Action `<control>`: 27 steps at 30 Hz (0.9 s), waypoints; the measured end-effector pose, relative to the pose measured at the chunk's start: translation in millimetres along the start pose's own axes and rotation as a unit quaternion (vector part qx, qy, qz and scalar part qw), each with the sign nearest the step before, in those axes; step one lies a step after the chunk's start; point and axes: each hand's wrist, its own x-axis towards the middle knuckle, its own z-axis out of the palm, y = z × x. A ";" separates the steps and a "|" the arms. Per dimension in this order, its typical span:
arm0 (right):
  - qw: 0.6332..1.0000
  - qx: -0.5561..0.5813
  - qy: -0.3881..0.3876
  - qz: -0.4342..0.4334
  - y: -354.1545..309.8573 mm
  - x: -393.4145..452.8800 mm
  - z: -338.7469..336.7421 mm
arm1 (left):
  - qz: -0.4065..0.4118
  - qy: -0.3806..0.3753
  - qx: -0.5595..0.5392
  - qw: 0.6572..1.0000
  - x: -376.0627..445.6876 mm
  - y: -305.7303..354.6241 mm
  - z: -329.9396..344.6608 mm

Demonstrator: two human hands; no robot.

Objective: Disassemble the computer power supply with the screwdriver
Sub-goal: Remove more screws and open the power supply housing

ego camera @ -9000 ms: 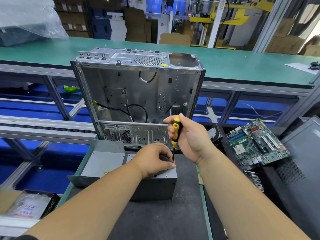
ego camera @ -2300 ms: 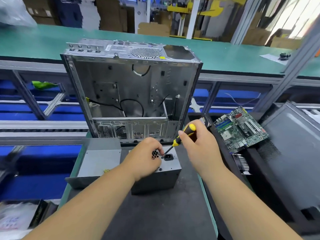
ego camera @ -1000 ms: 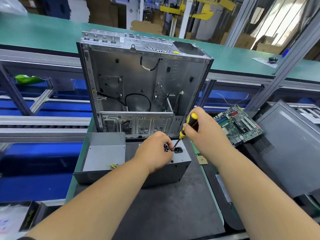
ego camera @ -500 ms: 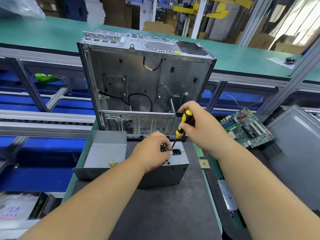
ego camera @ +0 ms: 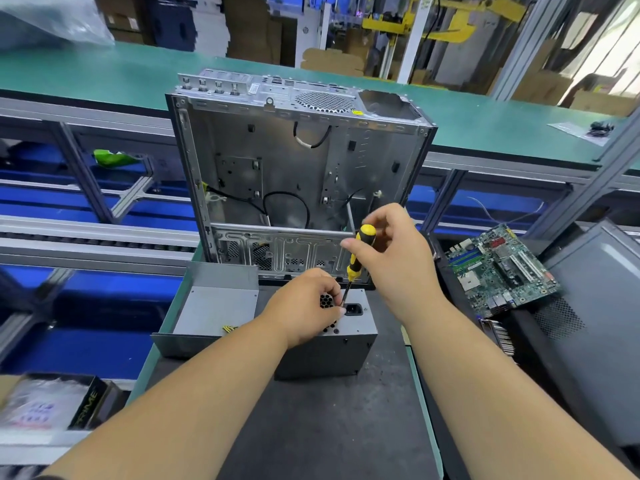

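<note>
Now: driver tip on PSU top face

We have the power supply [ego camera: 346,344] on the dark mat [ego camera: 329,427], just in front of the open metal case [ego camera: 298,174]. Our left hand [ego camera: 304,311] rests on its top, fingers curled, pinching the shaft of the screwdriver [ego camera: 356,258] near the socket. Right hand [ego camera: 391,258] grips the yellow-black handle, driver tilted. Loose grey cover [ego camera: 211,306] sits left of the unit; motherboard [ego camera: 498,268] lies to the right.
</note>
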 end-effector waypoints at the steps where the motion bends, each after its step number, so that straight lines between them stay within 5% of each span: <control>1: 1.000 0.002 0.001 -0.003 0.4 0.3 -0.4 | 0.000 -0.001 -0.001 1.000 0.4 -0.4 -0.2; 13: 0.998 0.042 -0.045 0.022 0.3 1.3 10.2 | -0.001 0.002 -0.006 1.000 2.1 -3.5 0.5; 21: 0.944 0.314 -0.068 0.079 8.1 -2.7 26.6 | 0.006 0.007 -0.008 1.000 1.3 -4.0 1.2; 27: 0.935 0.334 -0.051 0.109 8.6 3.9 28.3 | 0.005 0.007 -0.006 1.000 1.8 -3.7 1.0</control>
